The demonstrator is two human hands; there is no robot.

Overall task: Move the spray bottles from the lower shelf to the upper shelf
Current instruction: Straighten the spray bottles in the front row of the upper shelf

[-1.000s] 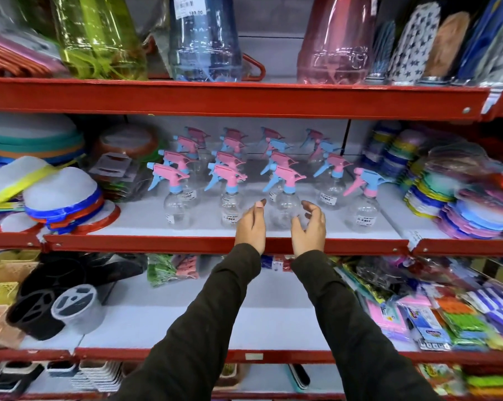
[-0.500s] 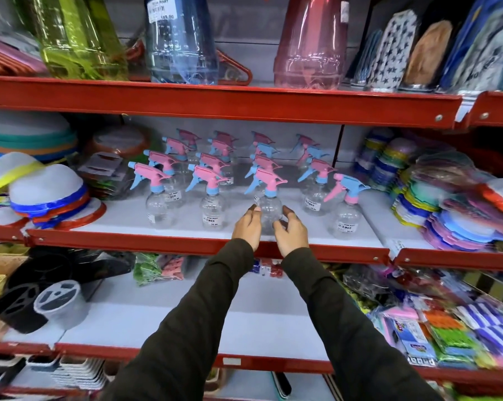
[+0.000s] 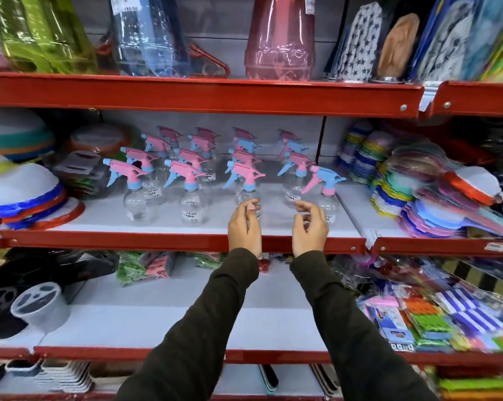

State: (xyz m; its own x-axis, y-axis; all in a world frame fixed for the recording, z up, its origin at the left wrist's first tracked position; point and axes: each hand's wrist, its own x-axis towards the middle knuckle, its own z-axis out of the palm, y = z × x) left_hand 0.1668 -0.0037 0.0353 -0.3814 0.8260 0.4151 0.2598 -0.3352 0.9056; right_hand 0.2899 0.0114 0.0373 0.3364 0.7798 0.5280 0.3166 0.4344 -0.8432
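Both hands reach the front row of spray bottles [image 3: 246, 180] on the middle shelf [image 3: 157, 240].
Left hand [image 3: 244, 227] curls loosely against one bottle, right hand [image 3: 309, 225] hangs open, empty; close on the clear bodies, not the triggers. Half a second ago the hands sat closer together.

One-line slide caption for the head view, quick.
Both hands, left hand and right hand, open at the front-row spray bottles on the red-edged shelf.
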